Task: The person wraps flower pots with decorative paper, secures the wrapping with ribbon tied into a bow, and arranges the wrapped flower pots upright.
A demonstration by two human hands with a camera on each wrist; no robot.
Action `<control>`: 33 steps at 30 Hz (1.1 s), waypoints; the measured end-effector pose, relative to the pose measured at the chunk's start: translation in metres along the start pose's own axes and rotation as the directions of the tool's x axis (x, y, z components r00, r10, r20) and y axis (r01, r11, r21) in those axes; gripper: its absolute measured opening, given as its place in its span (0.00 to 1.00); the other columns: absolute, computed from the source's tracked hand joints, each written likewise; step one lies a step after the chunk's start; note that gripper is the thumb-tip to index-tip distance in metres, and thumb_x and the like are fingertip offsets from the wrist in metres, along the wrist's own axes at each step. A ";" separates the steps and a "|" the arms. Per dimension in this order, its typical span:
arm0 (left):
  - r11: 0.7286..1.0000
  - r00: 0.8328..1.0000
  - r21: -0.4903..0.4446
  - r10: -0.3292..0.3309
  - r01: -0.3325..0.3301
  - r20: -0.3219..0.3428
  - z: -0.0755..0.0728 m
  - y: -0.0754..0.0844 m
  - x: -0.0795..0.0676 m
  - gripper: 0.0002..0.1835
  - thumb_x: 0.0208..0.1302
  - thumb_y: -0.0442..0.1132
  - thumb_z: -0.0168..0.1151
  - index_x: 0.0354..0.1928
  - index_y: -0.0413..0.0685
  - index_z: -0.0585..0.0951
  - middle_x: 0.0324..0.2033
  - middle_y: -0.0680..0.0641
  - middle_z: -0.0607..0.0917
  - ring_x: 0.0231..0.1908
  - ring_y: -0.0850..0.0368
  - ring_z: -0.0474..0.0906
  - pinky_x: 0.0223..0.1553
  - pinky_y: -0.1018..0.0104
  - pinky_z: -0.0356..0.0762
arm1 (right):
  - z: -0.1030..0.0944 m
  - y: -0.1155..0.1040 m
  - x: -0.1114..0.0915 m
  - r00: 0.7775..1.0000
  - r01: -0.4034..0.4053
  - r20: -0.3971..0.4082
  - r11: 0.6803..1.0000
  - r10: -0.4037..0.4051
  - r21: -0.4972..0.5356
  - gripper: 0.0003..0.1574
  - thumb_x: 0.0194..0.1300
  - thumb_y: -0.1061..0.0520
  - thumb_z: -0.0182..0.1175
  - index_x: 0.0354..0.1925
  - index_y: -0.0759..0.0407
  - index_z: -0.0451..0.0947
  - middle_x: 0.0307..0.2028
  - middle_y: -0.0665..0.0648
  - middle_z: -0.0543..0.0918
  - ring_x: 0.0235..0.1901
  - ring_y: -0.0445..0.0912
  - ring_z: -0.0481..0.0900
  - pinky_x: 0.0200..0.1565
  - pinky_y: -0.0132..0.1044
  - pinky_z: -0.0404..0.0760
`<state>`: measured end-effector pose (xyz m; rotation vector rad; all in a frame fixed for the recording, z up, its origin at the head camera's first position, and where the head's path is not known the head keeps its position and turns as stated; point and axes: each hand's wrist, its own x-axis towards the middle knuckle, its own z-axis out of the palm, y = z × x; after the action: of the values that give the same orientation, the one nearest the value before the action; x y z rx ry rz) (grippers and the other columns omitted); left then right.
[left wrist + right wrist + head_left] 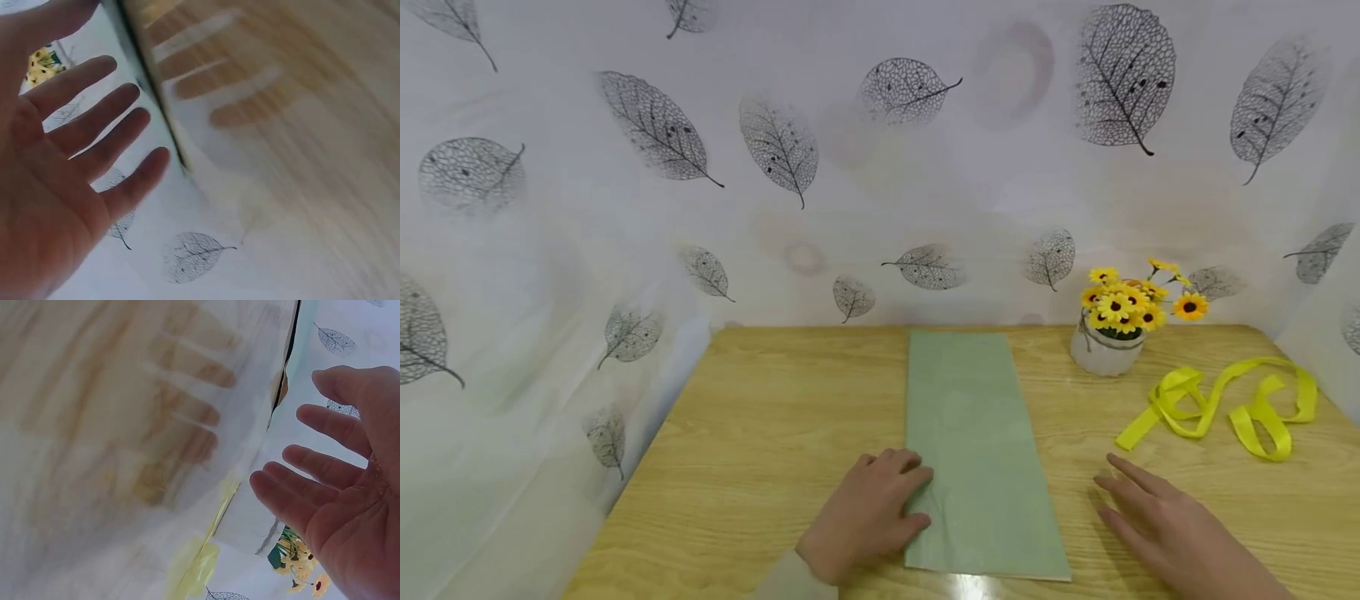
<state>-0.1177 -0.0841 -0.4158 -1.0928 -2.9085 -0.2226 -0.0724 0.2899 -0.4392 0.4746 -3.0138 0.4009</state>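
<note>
A long pale green folded sheet (977, 442), paper or cloth, lies flat on the wooden table in front of me. At its left edge rests my left hand (876, 510), with fingertips and thumb at the border. In the left wrist view, that hand's fingers (119, 140) are loosely straight and spread beside a thin edge. My right hand (1172, 529) hovers or rests low to the right of the sheet, apart from it. The right wrist view shows its fingers (312, 465) relaxed, with nothing in them. Beyond it lies a loose yellow ribbon (1213, 408).
A white pot (1105, 354) with yellow artificial-looking flowers (1120, 304) stands near the back right of the table (760, 417). Behind and at the sides hangs a whitish covering (850, 200) printed with dark leaves.
</note>
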 end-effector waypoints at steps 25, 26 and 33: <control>0.984 0.946 -0.008 -0.172 0.181 0.274 0.016 0.070 0.044 0.36 0.53 0.79 0.63 0.44 0.56 0.77 0.29 0.55 0.75 0.28 0.60 0.71 0.26 0.67 0.70 | -0.003 -0.013 0.018 1.000 -0.012 0.014 0.998 0.011 0.065 0.22 0.69 0.48 0.67 0.56 0.56 0.84 0.62 0.67 0.81 0.55 0.61 0.84 0.51 0.59 0.84; 0.984 0.947 -0.032 -0.159 0.175 0.278 0.016 0.068 0.044 0.34 0.56 0.77 0.63 0.44 0.56 0.77 0.29 0.56 0.75 0.28 0.61 0.71 0.26 0.67 0.70 | -0.003 -0.013 0.017 1.000 -0.007 0.008 0.998 0.006 0.063 0.21 0.68 0.48 0.68 0.56 0.56 0.85 0.61 0.67 0.81 0.55 0.61 0.84 0.50 0.59 0.84; 0.949 0.982 -0.294 -0.061 0.114 0.181 0.016 0.047 0.036 0.11 0.74 0.54 0.60 0.35 0.58 0.78 0.26 0.62 0.77 0.25 0.71 0.69 0.28 0.76 0.69 | 0.000 -0.012 0.021 0.999 0.031 -0.022 0.999 -0.030 0.040 0.19 0.67 0.48 0.69 0.52 0.54 0.86 0.55 0.60 0.87 0.51 0.56 0.87 0.49 0.54 0.86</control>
<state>-0.1137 -0.0232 -0.4231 -1.0642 -3.1556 -0.6285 -0.0884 0.2727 -0.4341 0.5157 -2.9790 0.4630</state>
